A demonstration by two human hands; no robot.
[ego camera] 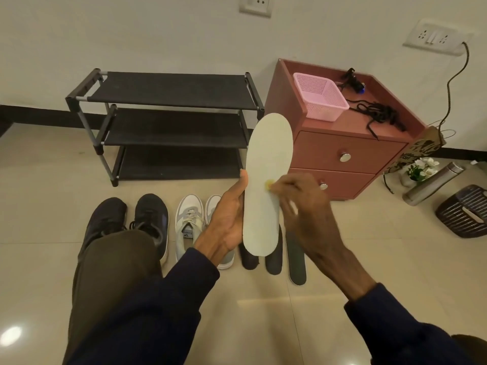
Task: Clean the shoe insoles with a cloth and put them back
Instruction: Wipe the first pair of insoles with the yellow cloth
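Step in hand: wiping. One pale insole point(266, 164) is held up in mid-scene, toe end far, heel end near, its flat face towards the camera.

Left hand point(229, 214): grips the insole by its left edge near the middle, with the thumb lying along the edge. The fingers are behind the insole and hidden.

Right hand point(303, 206): fingertips bunched together, pinching a small yellow scrap point(268, 184) against the insole's face. It is probably the cloth, but so little shows that I can't be sure.

On the floor under the held insole lie three dark insoles point(296, 259), side by side and out of their shoes. Left of them stand the white sneakers point(188, 225), and further left the black shoes point(150, 219) (a bent knee covers part of that pair).

Judgement: early to middle of the task, since no insole on view is back in a shoe.

Next move calls for: strokes of the scrap along the whole face, the left hand bracing the edge so the thin sole doesn't flex. Then feed it toe-first into a white sneaker.
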